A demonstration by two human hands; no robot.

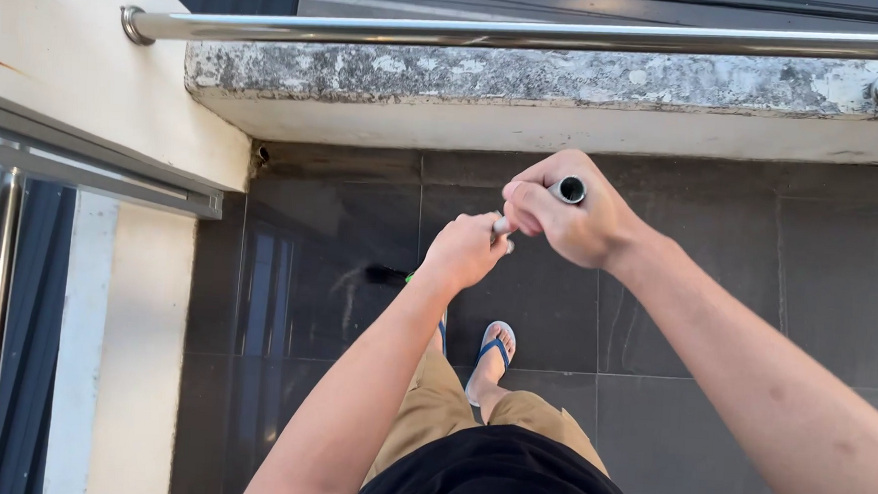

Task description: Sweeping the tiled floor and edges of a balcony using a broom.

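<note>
Both my hands grip one long metal handle seen almost end-on. My right hand (571, 216) closes around the top of the handle (568, 191), whose round dark end faces the camera. My left hand (466, 250) holds the same handle just below it. Down at the floor a dark brush or mop head (384, 274) with a bit of green shows to the left of my left wrist, resting on the dark tiles. My arms hide most of the shaft.
I stand on a wet, glossy dark tiled floor (737, 293) in blue flip-flops (494, 350). A weathered concrete ledge (528, 81) with a steel railing (530, 36) runs ahead. A cream wall and sliding-door track (93, 164) lie to the left.
</note>
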